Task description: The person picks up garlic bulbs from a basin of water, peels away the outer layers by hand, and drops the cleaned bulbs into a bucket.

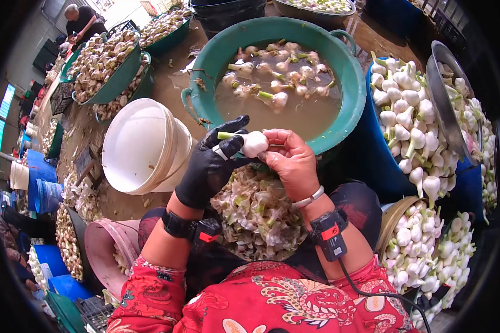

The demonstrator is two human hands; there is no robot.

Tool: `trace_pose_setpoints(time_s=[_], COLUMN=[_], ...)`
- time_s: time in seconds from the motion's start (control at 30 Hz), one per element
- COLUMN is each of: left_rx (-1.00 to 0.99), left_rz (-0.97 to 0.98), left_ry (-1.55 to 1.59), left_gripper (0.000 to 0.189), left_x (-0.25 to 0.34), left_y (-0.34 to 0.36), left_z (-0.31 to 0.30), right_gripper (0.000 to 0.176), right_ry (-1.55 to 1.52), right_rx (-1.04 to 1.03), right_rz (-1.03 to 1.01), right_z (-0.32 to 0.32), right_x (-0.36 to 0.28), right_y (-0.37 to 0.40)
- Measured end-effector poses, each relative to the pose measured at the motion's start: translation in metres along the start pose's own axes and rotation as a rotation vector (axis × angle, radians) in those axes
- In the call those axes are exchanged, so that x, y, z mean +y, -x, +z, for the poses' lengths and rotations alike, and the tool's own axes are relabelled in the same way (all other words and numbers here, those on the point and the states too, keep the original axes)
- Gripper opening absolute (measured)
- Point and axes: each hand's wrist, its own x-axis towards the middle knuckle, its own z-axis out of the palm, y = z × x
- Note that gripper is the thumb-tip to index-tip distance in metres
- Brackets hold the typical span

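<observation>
A white garlic bulb (255, 144) with a short green stem is held between my two hands, just in front of the green tub's near rim. My left hand (214, 161), in a black glove, grips the bulb at its stem side. My bare right hand (290, 161) has its thumb and fingers closed on the bulb's other side. The green tub (205, 61) holds murky water with garlic bulbs (278, 100) floating in it. Below my hands lies a heap of peeled garlic skins (255, 216) between my legs.
An empty white bucket (133, 144) leans left of my hands. A blue barrel (375, 122) full of cleaned garlic is on the right, beside a metal basin (447, 100). A pink bucket (103, 244) stands lower left. Green basins (133, 66) of garlic and a person (83, 22) are upper left.
</observation>
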Motion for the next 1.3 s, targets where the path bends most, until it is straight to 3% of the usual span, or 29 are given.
trace_pose_setpoints(time_s=[0.1,0.17,0.2,0.27,0.3,0.33,0.37,0.43,0.5,0.57,0.6,0.67,0.73,0.87,0.9,0.93,0.97,1.1,1.17,1.3], left_rx=[-0.021,-0.065,-0.067,0.029,0.027,0.004,-0.018,-0.013,-0.009,-0.009,-0.008,0.061,0.068,0.062,0.063,0.052,0.040,0.024,0.094,0.121], left_rz=[-0.008,0.265,0.263,0.024,0.021,0.150,0.279,0.289,0.302,0.152,0.151,0.036,0.071,0.184,0.185,0.268,0.349,0.239,0.057,0.157], left_ry=[0.070,-0.584,-0.584,0.100,0.100,-0.258,-0.616,-0.654,-0.690,-0.342,-0.341,0.016,-0.070,-0.329,-0.330,-0.541,-0.753,-0.637,-0.138,-0.199], left_gripper=[0.035,0.036,0.036,0.033,0.033,0.032,0.030,0.027,0.025,0.033,0.033,0.023,0.023,0.021,0.021,0.020,0.019,0.020,0.022,0.024], left_x=[-0.004,-0.011,-0.009,-0.005,-0.008,-0.012,-0.015,-0.014,-0.012,-0.011,-0.010,-0.010,-0.010,-0.006,-0.004,-0.002,0.001,0.006,0.009,0.001], left_y=[0.000,-0.003,-0.003,-0.003,-0.004,-0.005,-0.006,-0.005,-0.004,-0.001,-0.001,-0.003,-0.001,0.000,0.000,-0.001,0.000,0.006,0.007,0.003], left_z=[-0.006,-0.014,-0.011,-0.001,-0.005,-0.011,-0.015,-0.014,-0.010,-0.007,-0.008,-0.009,-0.010,-0.011,-0.011,-0.011,-0.012,-0.016,-0.018,-0.025], right_gripper=[0.027,0.023,0.020,0.016,0.016,0.017,0.017,0.018,0.015,0.013,0.012,0.010,0.007,0.005,0.004,0.004,0.004,0.005,0.007,0.007], right_ry=[0.085,0.058,0.075,0.093,0.296,0.499,0.499,0.693,0.699,0.707,0.690,0.674,0.642,0.769,0.912,1.055,1.053,1.031,0.561,0.612], right_rx=[0.040,0.082,0.105,0.131,0.115,0.096,0.096,0.070,0.066,0.063,0.060,0.059,0.047,0.035,0.037,0.039,0.036,0.016,-0.017,0.005], right_rz=[0.014,0.058,0.033,0.009,-0.158,-0.325,-0.324,-0.473,-0.466,-0.457,-0.429,-0.398,-0.305,-0.328,-0.406,-0.485,-0.484,-0.500,-0.089,-0.245], right_z=[-0.003,-0.003,0.001,0.000,-0.002,-0.003,-0.005,-0.002,-0.002,-0.002,-0.002,-0.002,-0.001,0.004,0.007,0.010,0.011,0.010,0.008,0.019], right_x=[0.002,0.002,0.000,0.002,0.007,0.010,0.010,0.001,0.003,0.003,0.003,0.004,0.007,0.007,0.007,0.007,0.008,0.009,0.008,0.004], right_y=[0.001,0.000,0.000,0.000,-0.003,-0.004,-0.004,-0.001,-0.001,-0.001,-0.001,-0.001,-0.003,-0.005,-0.004,-0.005,-0.005,-0.015,-0.019,-0.015])
